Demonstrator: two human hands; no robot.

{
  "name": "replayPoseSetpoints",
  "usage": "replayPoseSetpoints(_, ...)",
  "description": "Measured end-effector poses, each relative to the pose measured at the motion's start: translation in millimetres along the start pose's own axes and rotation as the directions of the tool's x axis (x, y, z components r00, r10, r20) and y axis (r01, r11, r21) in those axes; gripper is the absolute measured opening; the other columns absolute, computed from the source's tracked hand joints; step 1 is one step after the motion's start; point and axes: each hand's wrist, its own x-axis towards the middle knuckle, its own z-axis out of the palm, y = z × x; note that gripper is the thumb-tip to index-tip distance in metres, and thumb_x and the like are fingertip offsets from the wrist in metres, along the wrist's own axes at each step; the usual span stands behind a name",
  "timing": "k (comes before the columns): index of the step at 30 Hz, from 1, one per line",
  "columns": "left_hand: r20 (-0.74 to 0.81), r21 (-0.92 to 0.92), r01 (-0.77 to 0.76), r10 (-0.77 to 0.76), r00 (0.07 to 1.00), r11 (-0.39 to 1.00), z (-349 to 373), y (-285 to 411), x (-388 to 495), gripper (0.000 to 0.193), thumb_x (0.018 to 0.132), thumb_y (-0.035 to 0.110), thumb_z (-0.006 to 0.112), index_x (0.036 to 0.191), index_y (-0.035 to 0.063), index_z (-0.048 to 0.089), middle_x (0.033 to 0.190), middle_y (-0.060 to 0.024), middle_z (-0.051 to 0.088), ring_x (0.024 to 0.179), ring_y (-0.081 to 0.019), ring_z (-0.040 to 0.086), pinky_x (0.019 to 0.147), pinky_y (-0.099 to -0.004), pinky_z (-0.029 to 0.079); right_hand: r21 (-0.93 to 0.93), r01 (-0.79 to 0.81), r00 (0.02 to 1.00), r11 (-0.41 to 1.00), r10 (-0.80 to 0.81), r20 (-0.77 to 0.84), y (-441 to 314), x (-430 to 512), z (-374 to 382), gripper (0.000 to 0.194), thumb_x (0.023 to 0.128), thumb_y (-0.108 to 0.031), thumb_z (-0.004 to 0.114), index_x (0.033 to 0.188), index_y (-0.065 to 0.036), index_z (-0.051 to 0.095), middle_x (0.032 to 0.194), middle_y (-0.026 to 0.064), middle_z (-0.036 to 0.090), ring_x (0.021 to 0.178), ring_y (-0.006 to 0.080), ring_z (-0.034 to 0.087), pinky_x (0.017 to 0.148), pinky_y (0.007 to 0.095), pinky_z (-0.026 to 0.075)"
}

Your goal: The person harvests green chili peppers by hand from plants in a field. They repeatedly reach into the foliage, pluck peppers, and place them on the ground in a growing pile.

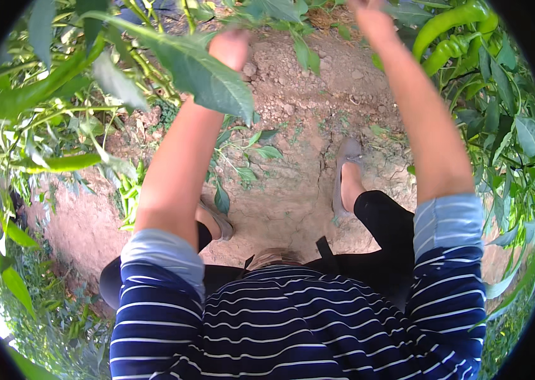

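Note:
My left hand [230, 47] reaches forward over the soil, blurred and partly behind a large pepper leaf [206, 76]; its fingers are not clear. At the top edge, my right hand [371, 13] is blurred and cut off by the picture's rim, close to pepper foliage. Whether either hand holds anything cannot be made out. Long green peppers [448, 23] hang on the plant to the right of my right forearm. On the left, another long green pepper [58, 163] hangs among stems, and a larger blurred one [35, 92] is nearer the camera.
Pepper plants [509, 118] line both sides of a cracked dirt path [286, 190]. Several picked-looking green peppers [130, 197] lie in a heap beside my left forearm. A leafy sprig [243, 152] is low between my feet, which wear grey shoes [347, 152].

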Motion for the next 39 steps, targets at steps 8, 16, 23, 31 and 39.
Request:
replayPoseSetpoints(8,0.587,0.806,-0.261,-0.661,0.468,0.531,-169,-26,-209,0.052,0.079,0.029,0.068,0.125,0.0094,0.054,0.116,-0.0177,0.060,0.107,-0.0346,0.057,0.092,-0.0422,0.044,0.284,0.265,0.344,0.921,-0.366,0.865,87,-290,153,0.027,0.077,-0.021,0.065,0.099,-0.005,0.066,0.094,0.0162,0.067,0.089,0.0304,0.063,0.078,0.0399,0.050)
replayPoseSetpoints(16,0.609,0.591,0.101,-0.524,0.595,0.800,-218,27,-288,0.052,0.080,0.034,0.066,0.124,0.0088,0.053,0.107,-0.0214,0.063,0.101,-0.0372,0.059,0.088,-0.0416,0.045,0.216,0.623,0.274,0.752,-0.469,0.840,-78,-316,229,0.078,0.075,-0.013,0.066,0.143,-0.022,0.030,0.151,0.0122,0.022,0.115,0.0309,0.053,0.092,0.0402,0.047)
replayPoseSetpoints(23,0.590,0.578,-0.251,-0.185,0.786,0.776,-209,27,-274,0.053,0.083,0.033,0.062,0.128,0.0089,0.048,0.122,-0.0174,0.055,0.101,-0.0376,0.058,0.087,-0.0442,0.047,-0.080,0.514,0.612,0.854,-0.300,0.732,-82,-331,328,0.057,0.082,-0.010,0.053,0.134,-0.023,0.034,0.137,0.0117,0.029,0.107,0.0290,0.057,0.081,0.0410,0.051)
replayPoseSetpoints(31,0.553,0.620,-0.102,-0.341,0.760,0.778,-214,17,-278,0.061,0.083,0.034,0.061,0.137,0.0159,0.041,0.115,-0.0226,0.057,0.103,-0.0397,0.056,0.087,-0.0438,0.045,0.414,0.382,-0.004,0.826,-0.446,0.895,22,-305,264,0.031,0.071,-0.011,0.064,0.102,-0.008,0.064,0.080,0.0099,0.065,0.073,0.0225,0.065,0.059,0.0382,0.053)
replayPoseSetpoints(39,0.719,0.203,0.388,-0.406,0.564,0.899,-269,2,-254,0.065,0.087,0.046,0.060,0.137,0.0100,0.041,0.118,-0.0065,0.059,0.102,-0.0177,0.059,0.083,-0.0334,0.050,0.682,0.290,0.948,0.671,-0.300,-0.108,58,13,18,0.033,0.073,-0.016,0.071,0.101,-0.001,0.063,0.092,0.0119,0.065,0.083,0.0192,0.062,0.076,0.0359,0.050)
